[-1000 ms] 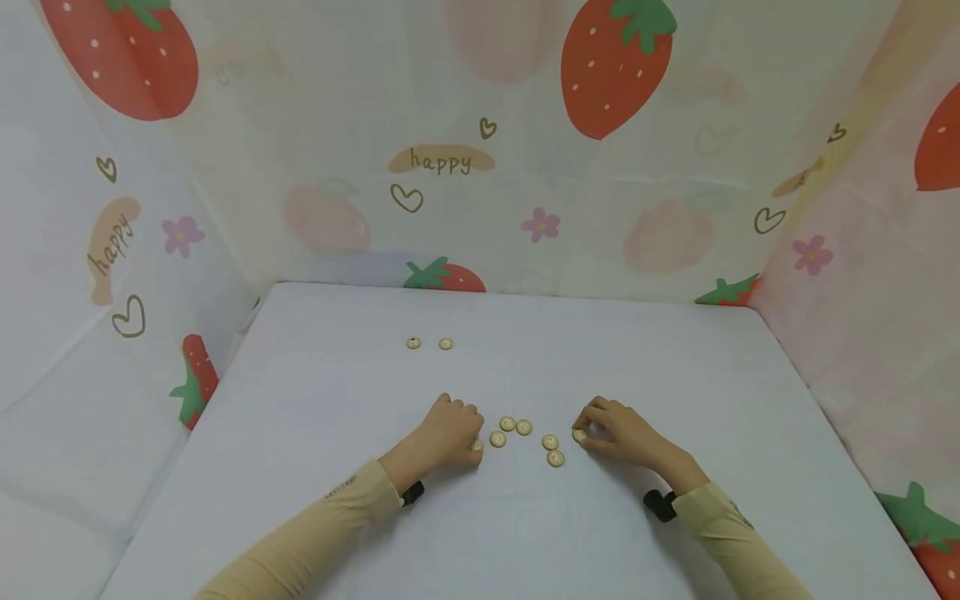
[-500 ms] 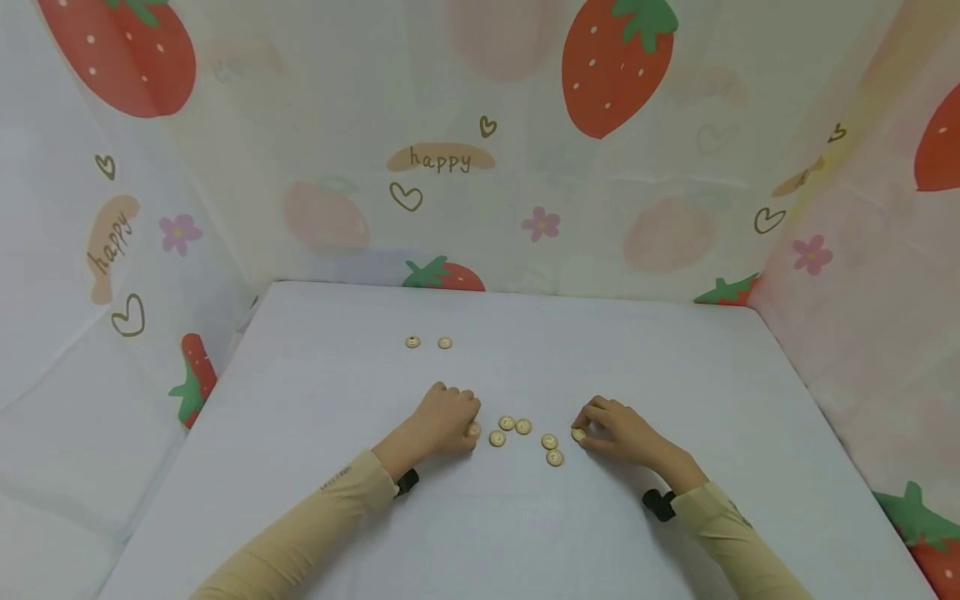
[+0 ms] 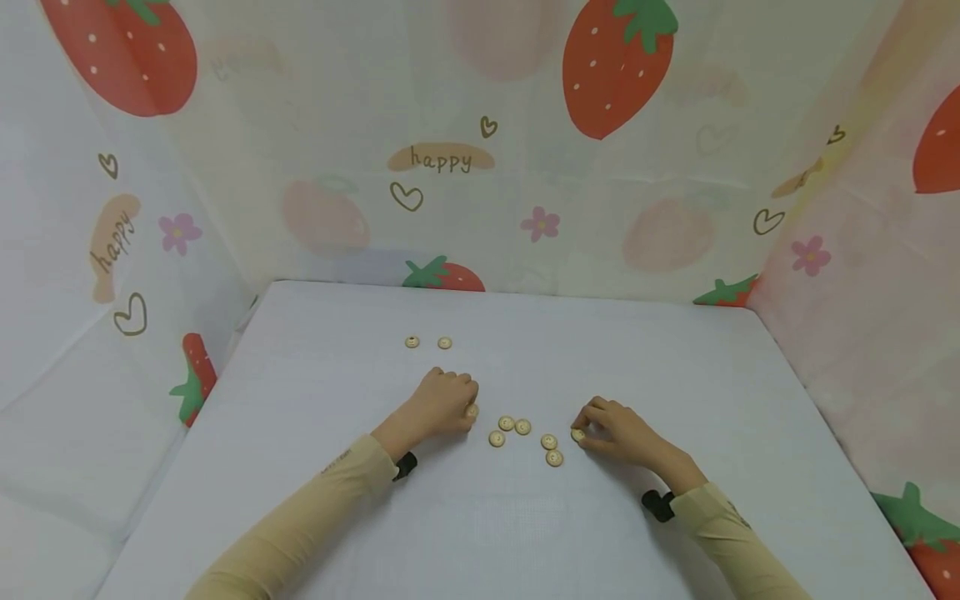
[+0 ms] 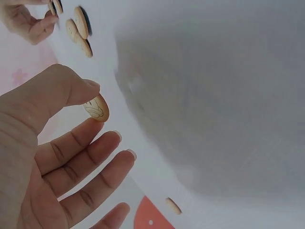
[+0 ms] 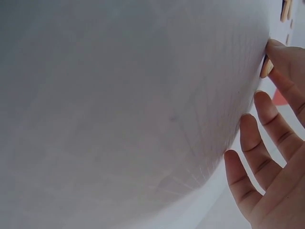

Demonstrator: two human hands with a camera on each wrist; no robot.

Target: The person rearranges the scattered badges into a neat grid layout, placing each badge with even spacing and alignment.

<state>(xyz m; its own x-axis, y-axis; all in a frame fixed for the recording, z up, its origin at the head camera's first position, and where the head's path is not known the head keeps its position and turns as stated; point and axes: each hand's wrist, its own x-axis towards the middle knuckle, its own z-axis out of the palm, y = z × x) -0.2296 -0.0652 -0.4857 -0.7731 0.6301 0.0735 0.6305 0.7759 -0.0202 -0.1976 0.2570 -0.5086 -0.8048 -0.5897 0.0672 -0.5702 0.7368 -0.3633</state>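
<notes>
Shows, lower centre, a tan disc pinched by the left hand and, rightward, another disc by the right hand, edgewise, presumably keeping faces visible.

The small discs at the centre of the head view look like pale wood, smooth and matt (the edge too, in the left wrist view). The white table covering, lower centre, is matt and faintly creased; the backdrop, across the top, resembles dull, wrinkled cloth. The sleeves look like cloth, the black wrist pieces like plastic.
</notes>
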